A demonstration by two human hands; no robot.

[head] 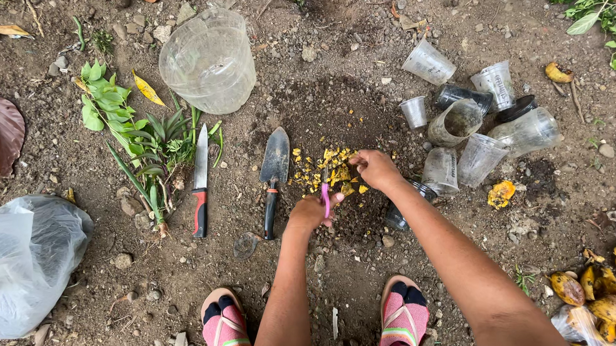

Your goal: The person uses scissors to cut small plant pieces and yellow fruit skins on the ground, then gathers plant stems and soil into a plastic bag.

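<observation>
My left hand (pixel 311 211) is closed around a small tool with a pink handle (pixel 325 196), its tip pointing into a scatter of chopped yellow pieces (pixel 322 168) on a patch of dark soil (pixel 337 119). My right hand (pixel 374 168) rests with curled fingers on the right side of the yellow pieces, pinching or pressing some of them. Just left of the pieces lies a garden trowel (pixel 274 172) with a black handle. A knife (pixel 200 183) with a red and black handle lies further left, blade pointing away.
Several clear plastic cups (pixel 479 158) and a jar lie jumbled at the right. A large clear plastic tub (pixel 209 59) sits upper left beside uprooted green plants (pixel 142 136). A plastic bag (pixel 25 258) is lower left, banana peels (pixel 601 292) lower right. My sandalled feet (pixel 402 316) are below.
</observation>
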